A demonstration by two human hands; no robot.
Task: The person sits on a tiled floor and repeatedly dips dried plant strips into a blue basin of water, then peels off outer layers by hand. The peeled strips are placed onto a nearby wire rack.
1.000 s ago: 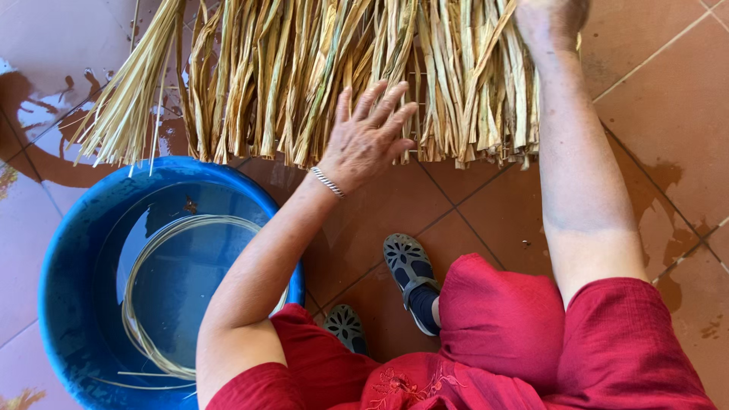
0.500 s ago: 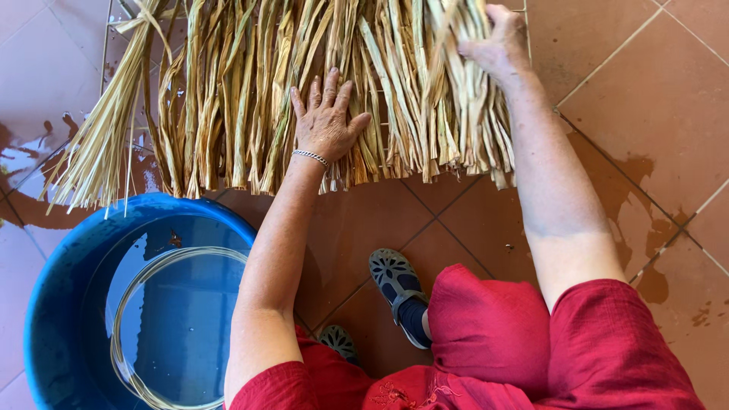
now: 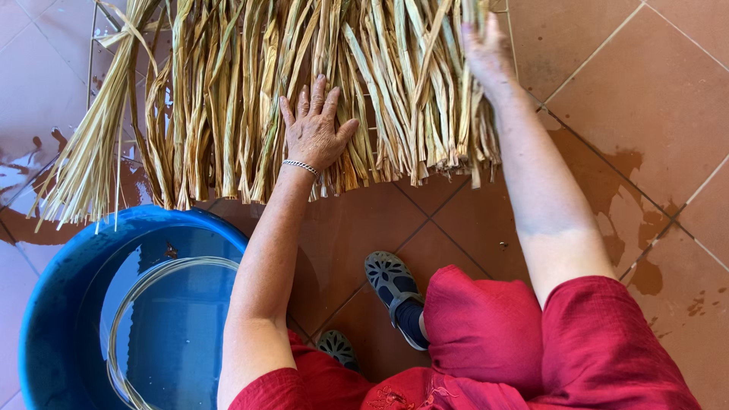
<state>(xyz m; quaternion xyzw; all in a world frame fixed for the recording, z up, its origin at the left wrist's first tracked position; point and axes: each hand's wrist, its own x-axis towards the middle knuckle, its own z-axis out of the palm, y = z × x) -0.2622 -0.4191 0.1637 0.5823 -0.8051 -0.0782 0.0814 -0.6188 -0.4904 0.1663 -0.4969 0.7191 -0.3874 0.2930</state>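
The person wears a loose red garment of a crinkled, slightly textured cloth; its short sleeve (image 3: 607, 334) ends above the elbow on the right arm, and the forearms below are bare; a patch of stitched ornament in the same red shows near the bottom edge at the chest; red cloth also covers the raised knee (image 3: 482, 330). On the left wrist sits a thin silver-coloured bracelet (image 3: 301, 165) of small links; the left hand (image 3: 313, 129) carries no ring that can be made out; the right hand (image 3: 486, 53) is blurred. On the feet are dark grey sandals (image 3: 391, 285) with cut-out patterns and a strap, worn over dark socks.
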